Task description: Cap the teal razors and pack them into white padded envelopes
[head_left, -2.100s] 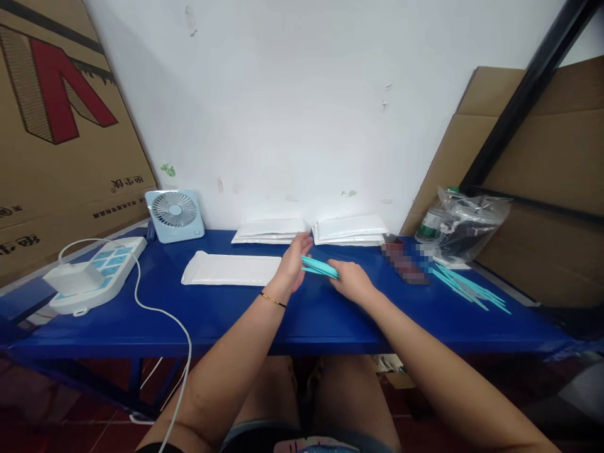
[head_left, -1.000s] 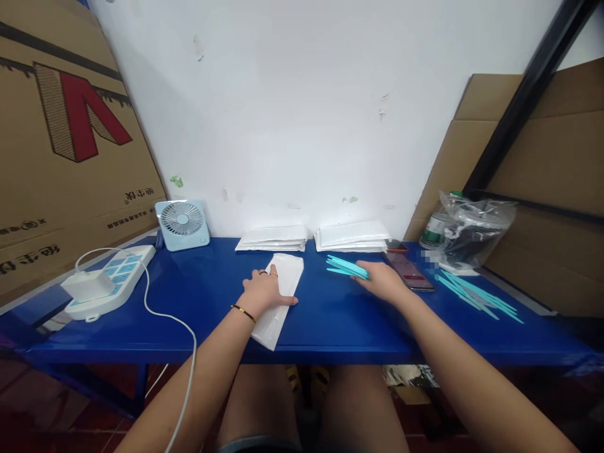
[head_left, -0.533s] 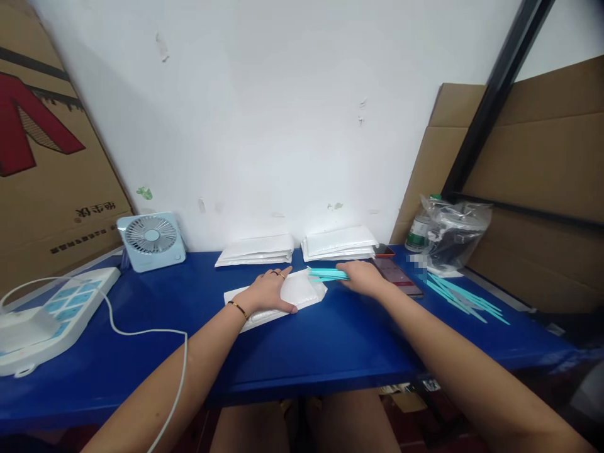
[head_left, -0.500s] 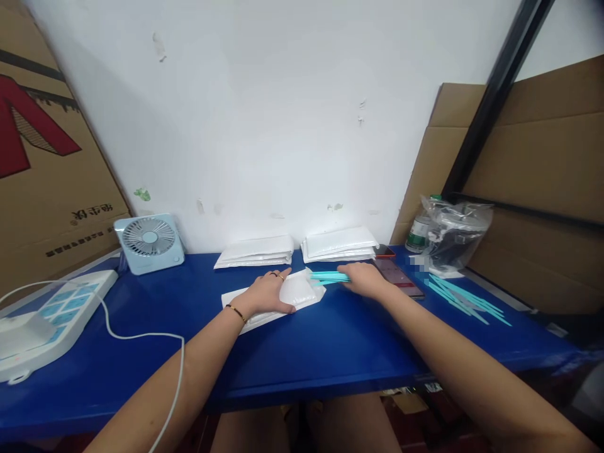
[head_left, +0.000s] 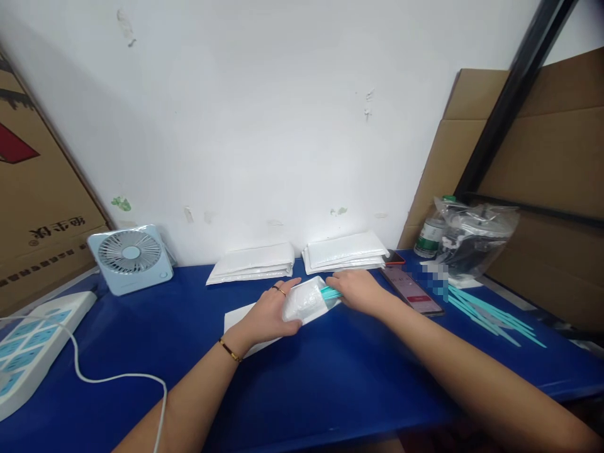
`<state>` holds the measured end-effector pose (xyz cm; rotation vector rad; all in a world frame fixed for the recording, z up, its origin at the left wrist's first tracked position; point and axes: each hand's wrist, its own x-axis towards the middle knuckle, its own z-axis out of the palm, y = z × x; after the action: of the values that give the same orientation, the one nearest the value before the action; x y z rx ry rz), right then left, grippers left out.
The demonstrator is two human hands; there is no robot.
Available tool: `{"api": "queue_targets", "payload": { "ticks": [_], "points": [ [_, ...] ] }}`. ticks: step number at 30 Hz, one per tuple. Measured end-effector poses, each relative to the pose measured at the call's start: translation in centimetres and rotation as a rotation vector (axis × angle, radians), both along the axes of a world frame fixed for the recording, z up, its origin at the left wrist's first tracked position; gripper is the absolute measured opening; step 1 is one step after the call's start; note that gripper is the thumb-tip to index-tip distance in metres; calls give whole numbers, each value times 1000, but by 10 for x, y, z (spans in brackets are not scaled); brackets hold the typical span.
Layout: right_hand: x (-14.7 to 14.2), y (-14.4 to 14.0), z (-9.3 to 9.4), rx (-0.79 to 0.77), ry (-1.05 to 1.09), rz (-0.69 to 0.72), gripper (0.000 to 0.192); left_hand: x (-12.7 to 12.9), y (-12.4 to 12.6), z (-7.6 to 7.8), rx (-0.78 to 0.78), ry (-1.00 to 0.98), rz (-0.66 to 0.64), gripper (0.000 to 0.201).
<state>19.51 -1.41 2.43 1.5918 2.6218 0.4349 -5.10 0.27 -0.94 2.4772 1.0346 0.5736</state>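
Observation:
A white padded envelope [head_left: 302, 303] lies on the blue table [head_left: 340, 377], its mouth lifted toward the right. My left hand [head_left: 268, 314] grips it near that mouth, thumb underneath and fingers on top. My right hand [head_left: 358, 292] holds a bundle of turquoise sticks [head_left: 330, 293] whose far ends sit inside the envelope's mouth; only a short length of them shows between the hand and the envelope.
Two stacks of white envelopes [head_left: 252, 263] [head_left: 344, 251] lie by the wall. A phone [head_left: 413, 290], loose turquoise sticks [head_left: 491, 313], a plastic bag [head_left: 472, 236] and a bottle [head_left: 427, 236] sit right. A small fan [head_left: 129, 258] and power strip [head_left: 28, 343] with cable stand left.
My right hand has pushed the turquoise sticks leftward into the envelope's mouth. My left hand has lifted and spread that end of the envelope. The camera has shifted slightly.

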Motion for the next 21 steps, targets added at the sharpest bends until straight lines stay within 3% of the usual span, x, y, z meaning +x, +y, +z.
{"api": "queue_targets", "payload": {
  "ticks": [3,6,10,12,16,18,21],
  "points": [
    [-20,-1,11,-59,-21,41,27,3,-4,0,39,114,20,117],
    [-39,-6,35,-114,-70,84,38,10,-9,1,109,115,74,104],
    [-67,-17,97,-219,-79,152,47,16,-12,12,82,-262,64,75],
    [-80,-20,136,-323,-86,184,56,15,-13,20,10,-504,67,74],
    [-90,-20,199,-330,63,309,59,6,-13,35,-148,-859,50,82],
    [-88,-18,214,-325,145,390,57,0,-12,39,-182,-978,35,82],
    [-82,-14,213,-267,176,540,47,-9,-10,38,-257,-1083,41,82]
  ]
}}
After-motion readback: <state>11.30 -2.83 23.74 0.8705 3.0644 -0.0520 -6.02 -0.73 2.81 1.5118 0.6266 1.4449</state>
